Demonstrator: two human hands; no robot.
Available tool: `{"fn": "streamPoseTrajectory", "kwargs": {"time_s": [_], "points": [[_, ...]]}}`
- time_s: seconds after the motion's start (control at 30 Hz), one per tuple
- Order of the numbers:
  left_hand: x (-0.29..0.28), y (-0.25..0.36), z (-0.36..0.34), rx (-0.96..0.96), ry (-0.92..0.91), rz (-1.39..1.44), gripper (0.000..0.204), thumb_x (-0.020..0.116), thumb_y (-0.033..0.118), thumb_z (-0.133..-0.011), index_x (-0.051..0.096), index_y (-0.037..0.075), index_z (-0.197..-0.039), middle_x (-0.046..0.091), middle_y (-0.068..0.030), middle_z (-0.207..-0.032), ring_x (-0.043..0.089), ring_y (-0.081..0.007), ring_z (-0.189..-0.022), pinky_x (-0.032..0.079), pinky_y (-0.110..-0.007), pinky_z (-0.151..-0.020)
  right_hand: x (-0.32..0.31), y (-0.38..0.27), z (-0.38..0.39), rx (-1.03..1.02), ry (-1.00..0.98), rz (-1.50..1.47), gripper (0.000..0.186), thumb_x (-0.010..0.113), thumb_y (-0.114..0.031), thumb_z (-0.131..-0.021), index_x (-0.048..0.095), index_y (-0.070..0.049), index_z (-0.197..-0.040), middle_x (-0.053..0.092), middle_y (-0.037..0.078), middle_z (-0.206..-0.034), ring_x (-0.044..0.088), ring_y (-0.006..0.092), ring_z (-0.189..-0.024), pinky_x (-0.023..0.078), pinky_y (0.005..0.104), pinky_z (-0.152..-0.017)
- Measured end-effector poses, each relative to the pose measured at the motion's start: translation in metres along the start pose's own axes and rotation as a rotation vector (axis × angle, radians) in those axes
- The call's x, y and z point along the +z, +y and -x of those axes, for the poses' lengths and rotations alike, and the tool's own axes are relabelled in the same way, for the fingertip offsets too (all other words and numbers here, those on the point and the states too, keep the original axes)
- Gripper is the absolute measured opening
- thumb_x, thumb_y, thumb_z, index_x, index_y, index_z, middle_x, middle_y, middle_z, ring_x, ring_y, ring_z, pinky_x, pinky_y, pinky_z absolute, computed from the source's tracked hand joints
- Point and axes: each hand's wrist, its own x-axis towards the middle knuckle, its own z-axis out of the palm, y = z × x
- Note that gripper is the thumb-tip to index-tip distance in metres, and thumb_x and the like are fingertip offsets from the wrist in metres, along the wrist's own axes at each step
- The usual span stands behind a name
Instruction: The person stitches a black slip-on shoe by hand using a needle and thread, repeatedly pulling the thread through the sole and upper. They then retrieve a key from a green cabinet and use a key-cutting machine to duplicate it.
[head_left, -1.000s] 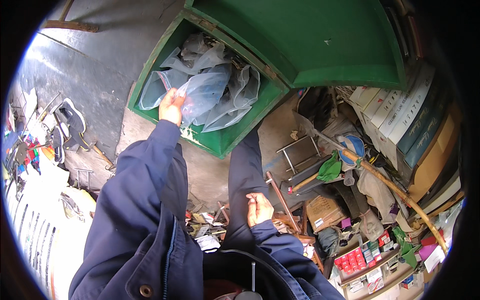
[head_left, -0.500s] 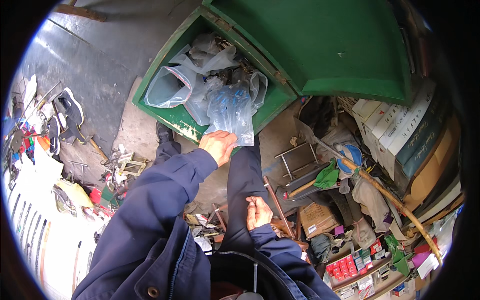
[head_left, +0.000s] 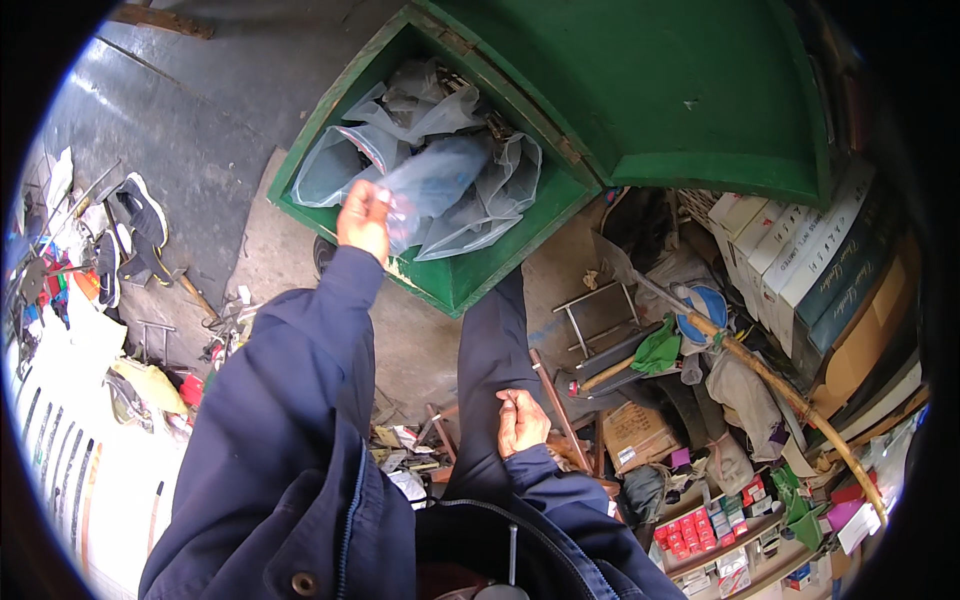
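Observation:
My left hand (head_left: 365, 222) is closed on the edge of a clear plastic bag (head_left: 445, 178) with blue print. The bag is lifted and slightly blurred, over the front left part of an open green wooden box (head_left: 450, 285). Other clear plastic bags lie in the box, including a bag with a red-striped mouth (head_left: 325, 175) on the left. Small metal parts (head_left: 497, 126) show among them; most of the contents are covered. My right hand (head_left: 521, 425) is by my right knee, its thumb and fingers pinched on something too small to make out.
The box's green lid (head_left: 720, 100) stands open to the right. Beyond lie stacked white cartons (head_left: 800, 250), a long wooden pole (head_left: 790, 400), a blue bucket (head_left: 703, 310) and a cardboard box (head_left: 637, 437). Black shoes (head_left: 142, 210) and clutter spread at the left.
My left hand has moved left and farther up, pulling the blue-printed bag off the box's front edge and uncovering the bag beneath. My right hand has barely moved.

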Motion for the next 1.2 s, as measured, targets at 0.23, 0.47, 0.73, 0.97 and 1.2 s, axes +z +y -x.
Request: {"fn": "streamPoseTrajectory", "kwargs": {"time_s": [0.23, 0.47, 0.73, 0.97, 1.2], "points": [[0.007, 0.024, 0.001, 0.089, -0.114, -0.254, 0.007, 0.059, 0.013, -0.106, 0.057, 0.011, -0.100, 0.074, -0.0054, -0.094, 0.072, -0.0147, -0.083, 0.052, -0.026, -0.060, 0.003, 0.004, 0.000, -0.017, 0.024, 0.008, 0.019, 0.053, -0.013, -0.102, 0.070, -0.004, -0.106, 0.070, 0.011, -0.085, 0.069, 0.0268, -0.074, 0.054, 0.0363, -0.072], [0.088, 0.013, 0.077, 0.400, -0.320, -0.814, 0.008, 0.066, 0.011, -0.091, 0.063, 0.009, -0.098, 0.070, -0.0167, -0.088, 0.068, -0.0416, -0.085, 0.055, -0.049, -0.074, 0.014, -0.024, -0.064, 0.171, 0.071, -0.420, 0.026, 0.055, -0.018, -0.106, 0.069, 0.000, -0.119, 0.054, -0.003, -0.069, 0.047, 0.0046, -0.060, 0.039, 0.0231, -0.057], [0.088, -0.005, 0.088, 0.550, -0.371, -0.889, 0.008, 0.068, 0.010, -0.087, 0.064, 0.006, -0.093, 0.066, -0.0143, -0.082, 0.066, -0.0375, -0.080, 0.052, -0.047, -0.071, 0.023, -0.034, -0.232, 0.191, -0.037, -0.165, 0.032, 0.073, -0.027, -0.095, 0.070, 0.004, -0.087, 0.069, 0.007, -0.071, 0.057, 0.0139, -0.065, 0.049, 0.0364, -0.064], [0.079, 0.002, 0.085, 0.490, -0.217, -0.854, 0.028, 0.079, 0.016, -0.083, 0.067, 0.007, -0.107, 0.069, -0.0137, -0.107, 0.065, -0.0360, -0.106, 0.051, -0.045, -0.093, -0.001, -0.028, -0.234, 0.479, -0.030, -0.815, 0.023, 0.070, -0.022, -0.101, 0.064, -0.005, -0.085, 0.052, -0.002, -0.062, 0.042, 0.0067, -0.046, 0.033, 0.0250, -0.042], [0.072, 0.002, 0.062, 0.007, -0.246, -1.008, 0.064, 0.076, 0.021, -0.086, 0.053, 0.008, -0.144, 0.060, -0.0184, -0.142, 0.054, -0.0405, -0.134, 0.045, -0.046, -0.112, -0.009, -0.034, -0.246, 0.507, -0.025, -0.953, 0.024, 0.067, -0.023, -0.102, 0.062, -0.006, -0.086, 0.052, 0.000, -0.064, 0.042, 0.0097, -0.050, 0.035, 0.0283, -0.048]]}}
